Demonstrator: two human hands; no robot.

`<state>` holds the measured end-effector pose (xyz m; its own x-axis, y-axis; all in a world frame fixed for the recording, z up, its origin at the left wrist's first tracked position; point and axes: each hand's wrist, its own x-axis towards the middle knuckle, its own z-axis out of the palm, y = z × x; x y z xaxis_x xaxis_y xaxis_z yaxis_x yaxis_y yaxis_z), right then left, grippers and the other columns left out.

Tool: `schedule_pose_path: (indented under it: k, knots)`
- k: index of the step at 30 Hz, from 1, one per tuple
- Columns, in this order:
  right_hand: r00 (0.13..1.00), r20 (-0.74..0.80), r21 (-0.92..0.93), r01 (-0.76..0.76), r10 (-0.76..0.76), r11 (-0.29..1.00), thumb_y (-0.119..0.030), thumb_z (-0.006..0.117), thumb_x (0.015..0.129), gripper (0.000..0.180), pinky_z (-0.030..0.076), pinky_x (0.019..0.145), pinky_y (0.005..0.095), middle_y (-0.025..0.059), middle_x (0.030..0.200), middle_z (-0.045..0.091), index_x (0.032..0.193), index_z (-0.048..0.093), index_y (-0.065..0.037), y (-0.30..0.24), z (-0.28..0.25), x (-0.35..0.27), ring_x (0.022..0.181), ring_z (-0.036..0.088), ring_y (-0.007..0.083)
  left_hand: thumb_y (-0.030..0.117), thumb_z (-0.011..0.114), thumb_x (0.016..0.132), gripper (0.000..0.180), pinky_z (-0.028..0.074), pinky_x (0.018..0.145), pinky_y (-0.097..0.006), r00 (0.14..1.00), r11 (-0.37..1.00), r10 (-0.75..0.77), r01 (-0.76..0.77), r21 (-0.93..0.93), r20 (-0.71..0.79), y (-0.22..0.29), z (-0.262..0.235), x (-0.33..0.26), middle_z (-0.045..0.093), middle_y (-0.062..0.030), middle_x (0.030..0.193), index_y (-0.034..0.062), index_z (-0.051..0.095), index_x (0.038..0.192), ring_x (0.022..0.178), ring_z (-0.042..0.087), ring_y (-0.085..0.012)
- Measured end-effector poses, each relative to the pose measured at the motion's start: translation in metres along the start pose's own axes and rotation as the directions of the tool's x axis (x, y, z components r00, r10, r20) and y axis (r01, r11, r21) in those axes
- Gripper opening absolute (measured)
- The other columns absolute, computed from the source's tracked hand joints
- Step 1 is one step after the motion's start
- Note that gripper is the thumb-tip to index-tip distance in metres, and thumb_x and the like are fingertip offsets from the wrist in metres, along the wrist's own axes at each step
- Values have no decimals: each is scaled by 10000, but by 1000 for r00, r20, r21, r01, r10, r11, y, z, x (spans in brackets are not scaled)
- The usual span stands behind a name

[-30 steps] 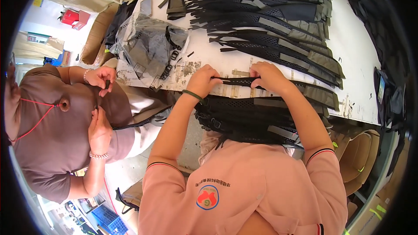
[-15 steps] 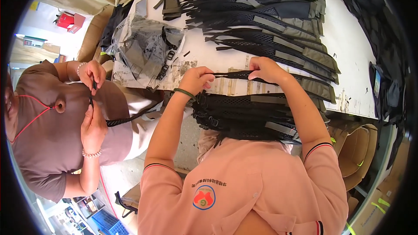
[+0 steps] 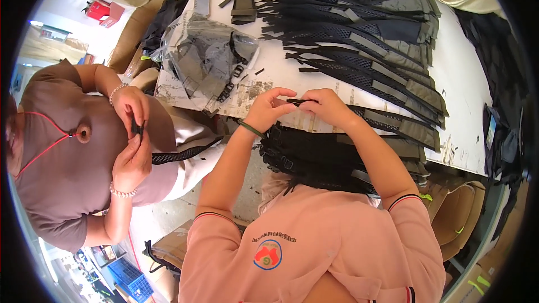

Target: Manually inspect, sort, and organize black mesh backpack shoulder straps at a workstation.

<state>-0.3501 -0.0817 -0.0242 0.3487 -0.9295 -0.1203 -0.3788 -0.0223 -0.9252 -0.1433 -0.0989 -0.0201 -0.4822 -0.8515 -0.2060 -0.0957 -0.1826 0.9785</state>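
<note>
In front of me at the table edge, both my hands are close together on a thin black webbing strap. My right hand pinches it between thumb and fingers. My left hand is curled, its thumb and forefinger on either side of the strap's left end. To the right of my hands lies a backpack shoulder strap of black mesh with a grey-green end; the join to the webbing is hidden by my right hand. Several black straps with buckles are piled between my body and the table.
Rows of similar shoulder straps cover the far table. A clear plastic bag with buckled straps lies at left, a phone behind it. At left, a co-worker handles a black strap. A cardboard box stands below right.
My hands have come together along the webbing, the right one moving left toward the other. The whole view has shifted slightly. The co-worker's hands have moved closer together.
</note>
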Motion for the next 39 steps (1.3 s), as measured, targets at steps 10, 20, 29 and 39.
schedule_pose_path:
  k: [10, 20, 29, 39]
  knots:
    - [983, -127, 82, 143, -132, 986, -117, 604, 838, 144, 450, 623, 306, 99, 730, 626, 855, 654, 17, -15, 16, 5, 652, 568, 195, 44, 656, 820, 113, 499, 608, -221, 994, 987, 32, -48, -154, -108, -3, -8, 7, 655, -35, 775, -2, 645, 923, 657, 609, -83]
    - [995, -30, 111, -93, 96, 990, -150, 647, 800, 190, 463, 661, 295, 122, 762, 649, 903, 675, 6, 10, 18, 19, 672, 588, 189, 289, 708, 786, 338, 494, 760, -402, 833, 432, 179, 411, 803, -523, 9, -117, 43, 593, -145, 1008, 63, 649, 1031, 886, 603, -305]
    - [995, 19, 218, -99, 97, 971, -135, 669, 788, 167, 468, 648, 265, 80, 764, 666, 894, 700, -10, 26, 16, 26, 659, 589, 141, 269, 762, 735, 369, 492, 807, -409, 850, 341, 7, 493, 801, -526, 19, -108, 68, 553, -144, 1094, 55, 616, 999, 915, 595, -316]
    - [1000, 2, -22, 7, -7, 1000, -181, 648, 791, 188, 475, 652, 301, 77, 770, 666, 918, 673, -44, 21, 19, 22, 680, 608, 177, 230, 719, 764, 408, 511, 810, -402, 896, 291, -163, 443, 848, -412, 21, -116, 91, 582, -172, 1067, 29, 560, 1081, 923, 602, -295]
